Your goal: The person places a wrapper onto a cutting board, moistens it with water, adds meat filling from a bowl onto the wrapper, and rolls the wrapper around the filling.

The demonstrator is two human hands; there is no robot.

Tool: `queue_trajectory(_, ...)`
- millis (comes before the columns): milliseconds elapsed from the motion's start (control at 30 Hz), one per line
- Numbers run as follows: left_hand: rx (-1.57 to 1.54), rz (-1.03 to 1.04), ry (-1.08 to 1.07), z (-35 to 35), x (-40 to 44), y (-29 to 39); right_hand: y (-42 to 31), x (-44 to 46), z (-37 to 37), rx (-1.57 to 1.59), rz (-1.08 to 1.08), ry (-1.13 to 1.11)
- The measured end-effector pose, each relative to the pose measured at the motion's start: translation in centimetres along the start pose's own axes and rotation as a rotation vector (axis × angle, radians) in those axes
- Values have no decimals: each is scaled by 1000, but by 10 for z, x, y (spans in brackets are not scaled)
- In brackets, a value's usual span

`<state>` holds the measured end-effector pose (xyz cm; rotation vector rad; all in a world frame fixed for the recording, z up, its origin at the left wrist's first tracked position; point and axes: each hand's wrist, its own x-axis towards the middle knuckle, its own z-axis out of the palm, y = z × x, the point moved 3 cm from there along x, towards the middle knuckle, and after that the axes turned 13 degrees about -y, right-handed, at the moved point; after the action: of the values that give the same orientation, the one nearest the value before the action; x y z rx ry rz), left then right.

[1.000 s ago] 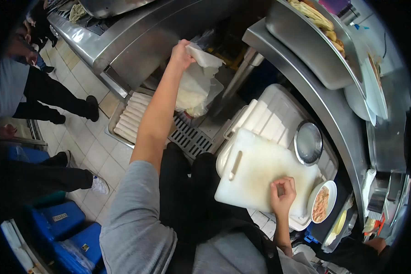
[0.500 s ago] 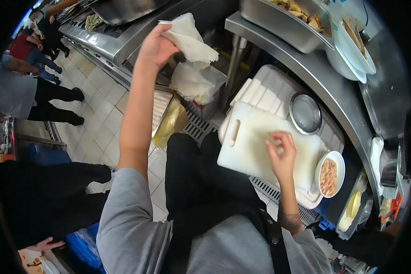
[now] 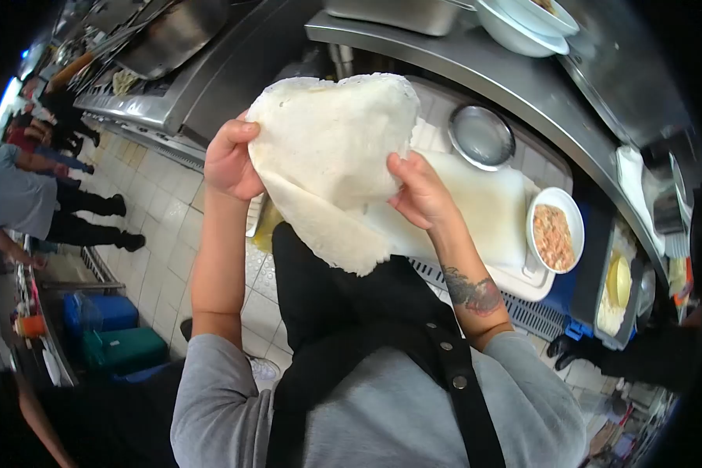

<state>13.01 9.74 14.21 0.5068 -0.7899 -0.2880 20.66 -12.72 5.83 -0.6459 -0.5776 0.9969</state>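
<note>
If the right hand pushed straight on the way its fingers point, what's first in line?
Most likely the pale sheet, whose edge the right hand is holding; depth beyond it is hard to judge.

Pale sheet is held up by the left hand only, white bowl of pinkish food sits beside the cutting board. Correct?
Not quite: it's not the left hand only. The head view shows the right hand holding the pale sheet too, at its other side. The white bowl of pinkish food does sit beside the cutting board.
</note>
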Motion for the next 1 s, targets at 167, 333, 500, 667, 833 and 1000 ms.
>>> queue_trajectory(167, 105, -176, 638, -50, -23, -75, -46, -78, -46, -437, 25, 316)
queue_trajectory(333, 1049, -375, 989, -89, -51, -137, -41, -123, -106, -460, 253, 523)
queue_trajectory(500, 2070, -163, 650, -10, 3, -177, -41, -138, -103, -535, 239, 405)
queue_trajectory(667, 1474, -411, 687, -16, 27, -249, -46, -138, -97, -1093, 415, 438)
queue_trajectory(833, 1287, -305, 832, -43, 24, -277, -32, -120, -86, -792, 191, 366)
queue_trajectory(1000, 897, -272, 917, -40, 12, -266, -10, -96, -71, -444, 128, 312)
